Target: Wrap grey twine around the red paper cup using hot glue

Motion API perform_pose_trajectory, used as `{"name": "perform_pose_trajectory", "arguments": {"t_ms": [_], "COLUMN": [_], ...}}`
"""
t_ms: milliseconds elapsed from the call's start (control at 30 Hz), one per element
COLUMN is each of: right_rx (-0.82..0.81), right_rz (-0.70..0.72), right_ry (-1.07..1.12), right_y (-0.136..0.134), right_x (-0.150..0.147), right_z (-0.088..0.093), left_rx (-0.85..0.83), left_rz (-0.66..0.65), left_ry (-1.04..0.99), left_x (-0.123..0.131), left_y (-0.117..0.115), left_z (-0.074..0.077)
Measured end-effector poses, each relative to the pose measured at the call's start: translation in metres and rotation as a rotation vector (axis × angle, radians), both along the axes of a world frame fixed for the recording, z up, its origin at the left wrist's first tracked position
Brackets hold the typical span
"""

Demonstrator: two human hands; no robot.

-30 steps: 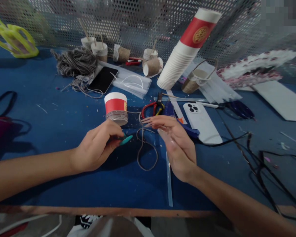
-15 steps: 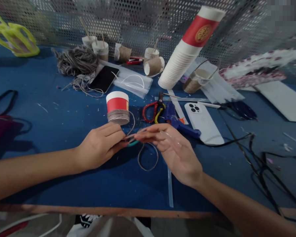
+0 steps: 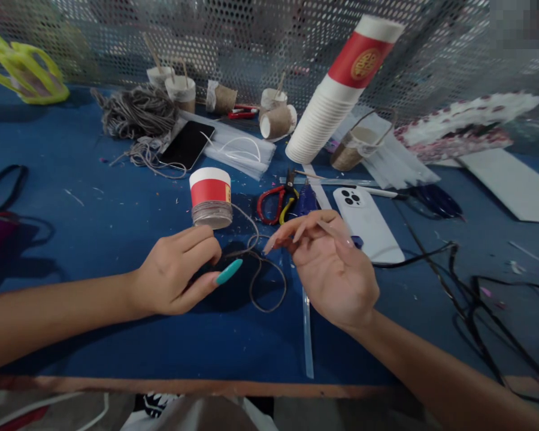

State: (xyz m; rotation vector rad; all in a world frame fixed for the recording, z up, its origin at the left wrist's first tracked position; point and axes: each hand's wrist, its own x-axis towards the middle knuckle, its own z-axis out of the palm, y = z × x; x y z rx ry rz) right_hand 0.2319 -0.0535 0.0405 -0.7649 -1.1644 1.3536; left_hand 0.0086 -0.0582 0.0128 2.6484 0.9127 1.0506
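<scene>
"Well, what lies left of the pliers [image 3: 290, 190]?"

"A red-and-white paper cup [image 3: 209, 190] rests there on the blue tabletop [image 3: 170, 353], grey cord [image 3: 212, 212] wound about its near end. From my distant seat I cannot tell whether it stands or lies tipped. A loose length leaves the winding and loops on the tabletop below the pliers."

"And the two hands?"

"The left hand [image 3: 177, 272], below and left of the pliers and just beside the cup, has its fingers curled under and its thumb standing off, teal nail bared; I cannot tell whether those fingers hide any cord. The right hand [image 3: 330, 269], palm up below the pliers, is loosely cupped, about half spread, and I see nothing in it. Its fingertips come very near the cord; contact I cannot judge."

"How do you expect the cup to handle?"

"Light, I judge, and thin-walled: a hard squeeze dents its side, and a tug on the cord could drag it along. I favour a soft grip around the wound end, where the layers likely stiffen the paper. The cord looks limp and hardly slippery; I would pinch it close to the cup, since its slack below the pliers bends freely."
</scene>
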Motion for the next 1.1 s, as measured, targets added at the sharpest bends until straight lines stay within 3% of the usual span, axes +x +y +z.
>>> {"name": "perform_pose_trajectory", "arguments": {"t_ms": [100,267,400,633,700,900,1100], "right_rx": [0.006,-0.021,0.161,0.451,0.39,-0.218,-0.248], "right_rz": [0.082,0.249,0.368,0.418,0.429,0.409,0.485], "right_ry": [-0.048,-0.115,-0.242,-0.464,-0.452,-0.283,-0.03], "right_y": [-0.007,-0.019,-0.02,-0.016,-0.018,-0.022,-0.017], "right_x": [-0.001,0.002,0.007,0.009,0.008,0.004,0.001], "right_z": [0.002,-0.002,-0.008,-0.007,-0.005,0.006,0.005], "left_rx": [0.119,0.284,0.377,0.535,0.612,0.766,0.829], "left_rz": [0.05,0.088,0.156,0.16,0.138,0.097,0.122], "left_ry": [-0.07,0.017,0.038,0.212,0.227,0.205,0.284], "left_x": [-0.001,0.003,0.005,0.004,0.004,0.005,0.003], "left_y": [-0.002,-0.002,-0.002,-0.002,0.0,-0.001,0.001], "left_z": [-0.002,-0.003,-0.001,0.004,0.007,0.012,0.012]}}
